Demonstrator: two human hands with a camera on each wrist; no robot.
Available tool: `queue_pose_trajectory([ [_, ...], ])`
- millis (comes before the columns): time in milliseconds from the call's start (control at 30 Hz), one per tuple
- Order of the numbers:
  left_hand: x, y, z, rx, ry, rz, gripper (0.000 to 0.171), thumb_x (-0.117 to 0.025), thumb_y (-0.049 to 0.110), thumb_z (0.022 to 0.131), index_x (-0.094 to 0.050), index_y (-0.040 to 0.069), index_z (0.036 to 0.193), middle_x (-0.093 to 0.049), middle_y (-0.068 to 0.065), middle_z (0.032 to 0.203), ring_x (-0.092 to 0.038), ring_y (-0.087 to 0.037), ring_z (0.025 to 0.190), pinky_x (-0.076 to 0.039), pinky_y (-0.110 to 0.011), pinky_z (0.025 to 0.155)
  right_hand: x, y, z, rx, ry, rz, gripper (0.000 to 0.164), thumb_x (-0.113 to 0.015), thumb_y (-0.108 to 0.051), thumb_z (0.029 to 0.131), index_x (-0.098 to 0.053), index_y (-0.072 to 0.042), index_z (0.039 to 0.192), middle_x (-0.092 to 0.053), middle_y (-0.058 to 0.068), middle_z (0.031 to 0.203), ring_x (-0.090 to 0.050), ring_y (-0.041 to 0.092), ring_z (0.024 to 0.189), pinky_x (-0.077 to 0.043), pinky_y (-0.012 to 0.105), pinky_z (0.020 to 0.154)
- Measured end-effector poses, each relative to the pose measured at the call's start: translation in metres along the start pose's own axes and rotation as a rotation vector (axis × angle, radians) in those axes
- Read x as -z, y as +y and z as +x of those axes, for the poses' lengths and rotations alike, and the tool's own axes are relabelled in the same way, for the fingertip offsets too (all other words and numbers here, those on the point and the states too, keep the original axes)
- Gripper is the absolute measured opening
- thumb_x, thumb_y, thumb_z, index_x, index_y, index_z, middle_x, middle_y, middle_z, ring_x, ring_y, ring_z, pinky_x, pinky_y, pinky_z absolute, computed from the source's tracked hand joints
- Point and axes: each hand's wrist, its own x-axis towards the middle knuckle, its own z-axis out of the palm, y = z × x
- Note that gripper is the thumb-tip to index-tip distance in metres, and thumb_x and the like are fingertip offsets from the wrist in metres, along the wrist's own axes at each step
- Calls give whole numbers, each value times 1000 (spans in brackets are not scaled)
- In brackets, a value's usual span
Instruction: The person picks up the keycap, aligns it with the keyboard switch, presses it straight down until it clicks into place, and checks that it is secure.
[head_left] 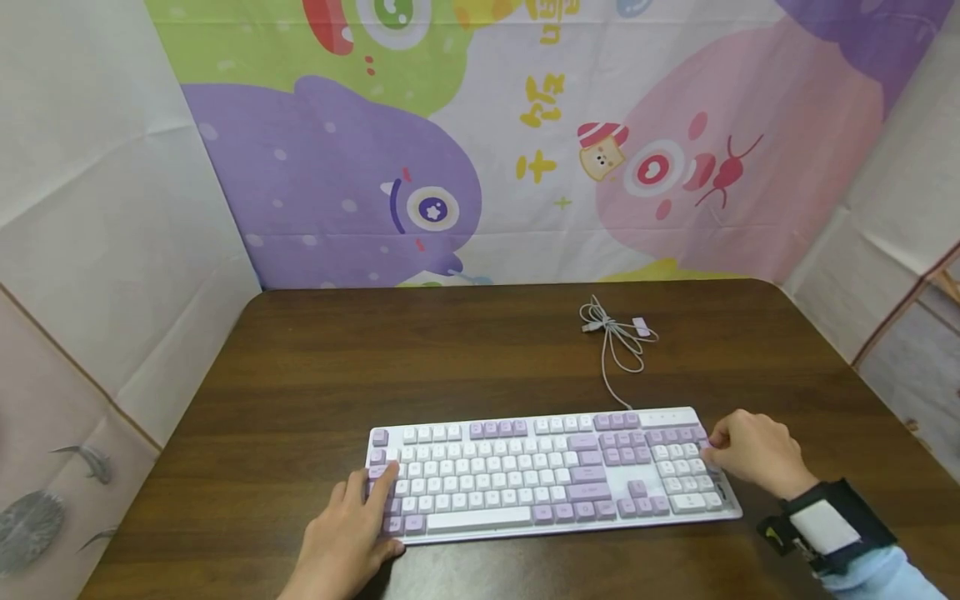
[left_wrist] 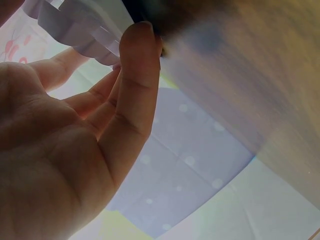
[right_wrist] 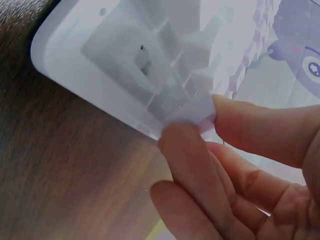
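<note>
A white keyboard (head_left: 480, 467) with white and lilac keycaps lies on the table. My left hand (head_left: 348, 521) grips its left end, thumb at the front edge and fingers along the side and over the end keys. At the right end, my right hand (head_left: 761, 454) pinches a lilac keycap (right_wrist: 197, 110) between thumb and finger, at the number pad's right column. Below that, a gap in the column exposes a key switch (right_wrist: 144, 62), seen close in the right wrist view. In the left wrist view the left fingers (left_wrist: 137, 75) bend against the keyboard's edge.
Behind the keyboard, its pale cable (head_left: 618, 333) lies bundled on the brown wooden table (head_left: 420, 350), with the USB plug (head_left: 592, 327) at the bundle. A cartoon-printed cloth (head_left: 360, 183) hangs beyond the far edge. Pale cloth walls (head_left: 112, 167) flank the table.
</note>
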Motion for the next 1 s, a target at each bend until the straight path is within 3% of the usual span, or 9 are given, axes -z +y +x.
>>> queue_pose_trajectory([
  [300, 2, 1, 0, 6, -12, -7, 83, -83, 33, 62, -47, 13, 134, -52, -19, 117, -54, -31, 100, -51, -44, 59, 0, 10, 9, 17, -94, 93, 21, -76, -25, 73, -63, -9, 71, -57, -2, 60, -50, 14, 56, -28, 28, 53],
  [433, 1, 1, -1, 0, -8, -12, 84, -83, 33, 61, -47, 13, 134, -52, -18, 117, -54, -31, 100, -50, -44, 58, -7, 7, 0, 64, 10, 58, 17, -75, -21, 74, -66, -6, 72, -61, 2, 63, -51, 15, 56, -32, 29, 51],
  [567, 1, 2, -1, -2, -10, -9, 84, -83, 33, 61, -47, 13, 134, -51, -18, 116, -54, -31, 99, -50, -44, 57, -21, -2, -16, 132, 193, -93, 13, -71, -13, 77, -71, -1, 80, -64, 10, 67, -52, 20, 54, -38, 35, 45],
  [667, 0, 2, -1, -5, -3, -1, 84, -83, 33, 61, -47, 13, 134, -51, -18, 115, -54, -31, 98, -50, -43, 57, -27, -6, -25, 170, 273, -165, 11, -66, -7, 80, -70, 3, 83, -59, 11, 61, -49, 22, 49, -37, 37, 41],
  [767, 1, 2, -1, -4, 0, 5, 83, -83, 33, 61, -48, 13, 133, -52, -19, 114, -54, -31, 98, -50, -42, 56, -29, -6, -28, 185, 301, -168, 12, -65, -5, 79, -69, 4, 85, -55, 9, 59, -46, 22, 47, -35, 37, 40],
  [1000, 0, 0, -1, -3, -1, 1, 83, -83, 33, 61, -47, 13, 134, -52, -19, 115, -54, -31, 98, -50, -42, 57, -25, 2, -28, 196, 292, -132, 26, -71, -11, 75, -71, 1, 98, -63, 10, 72, -46, 19, 51, -30, 32, 43],
])
